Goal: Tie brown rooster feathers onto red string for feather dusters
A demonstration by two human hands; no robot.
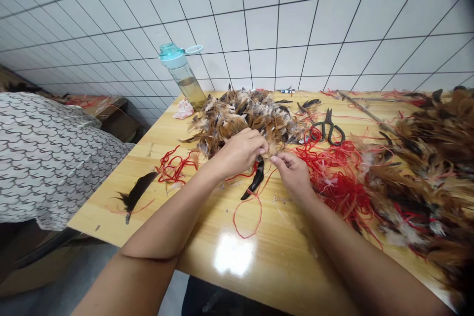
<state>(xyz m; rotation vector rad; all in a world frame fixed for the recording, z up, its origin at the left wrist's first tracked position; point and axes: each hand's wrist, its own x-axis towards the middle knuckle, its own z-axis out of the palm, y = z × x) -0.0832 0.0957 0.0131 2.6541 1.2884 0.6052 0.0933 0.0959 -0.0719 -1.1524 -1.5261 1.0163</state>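
Note:
My left hand [242,150] is closed in a pinch, at the front of a heap of brown and white feathers [237,113]. Facing it, my right hand [294,173] pinches with thumb and forefinger. A small tan feather [273,148] spans the gap between the two sets of fingertips, partly hidden by them. Below my hands a glossy black feather [255,180] hangs or lies over the table; I cannot tell which. Thin red string [247,237] runs down from near my fingers and makes a loop on the wood.
Black-handled scissors [328,131] lie beyond a tangle of red string [338,173]. More brown feathers [433,158] cover the right side. At the back left stands a water bottle [190,86]. A dark feather [138,192] lies left on the wooden table [281,266]. Patterned cloth [55,153] shows far left.

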